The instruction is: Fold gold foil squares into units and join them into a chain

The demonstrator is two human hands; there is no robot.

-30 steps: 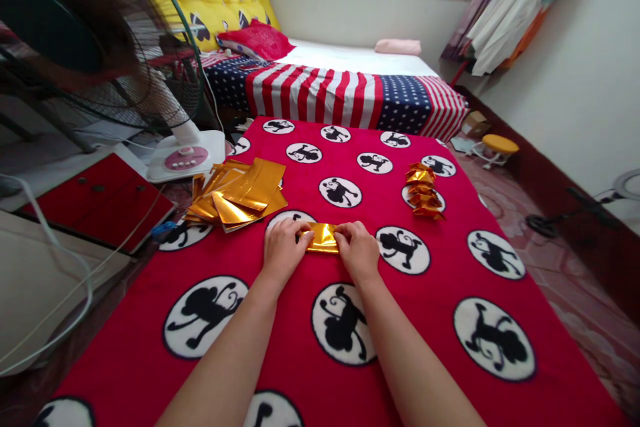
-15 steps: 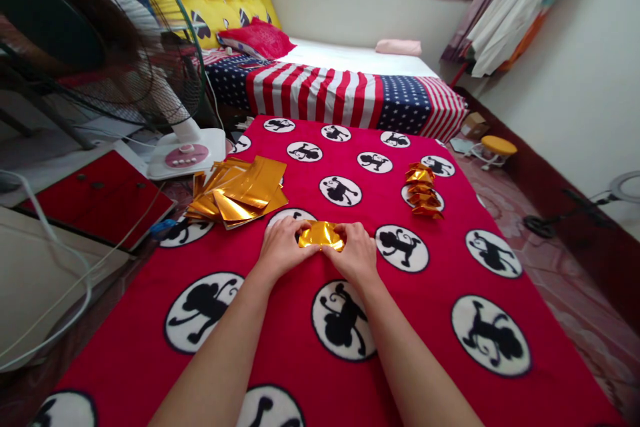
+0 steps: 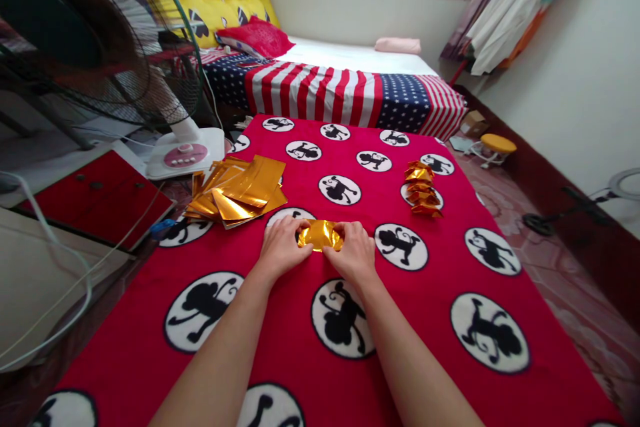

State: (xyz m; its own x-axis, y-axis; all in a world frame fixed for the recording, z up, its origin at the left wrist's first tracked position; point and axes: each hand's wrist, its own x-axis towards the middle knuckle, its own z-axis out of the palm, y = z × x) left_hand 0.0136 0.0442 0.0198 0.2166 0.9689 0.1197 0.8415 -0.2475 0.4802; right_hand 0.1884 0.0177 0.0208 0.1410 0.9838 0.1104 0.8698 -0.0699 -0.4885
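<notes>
A shiny gold paper piece (image 3: 321,235), bent into a curved shape, lies between my hands over the red cloth with monkey prints (image 3: 425,320). My left hand (image 3: 285,245) pinches its left end, and my right hand (image 3: 354,250) grips the right end. The two thumbs are slightly apart at its near edge. To the left, beyond my left hand, is a loose pile of flat gold sheets (image 3: 240,188). Several folded gold pieces stand nested in a row (image 3: 423,188) on the right side of the cloth.
A standing fan (image 3: 185,153) with blurred blades is at the left, beside a red panel (image 3: 100,190). A bed with a striped and starred cover (image 3: 320,90) is behind the cloth. A yellow stool (image 3: 499,143) and a black stand (image 3: 565,207) are on the right.
My left thumb has moved left, away from my right thumb, showing more of the gold paper's near edge. Both hands still hold the paper.
</notes>
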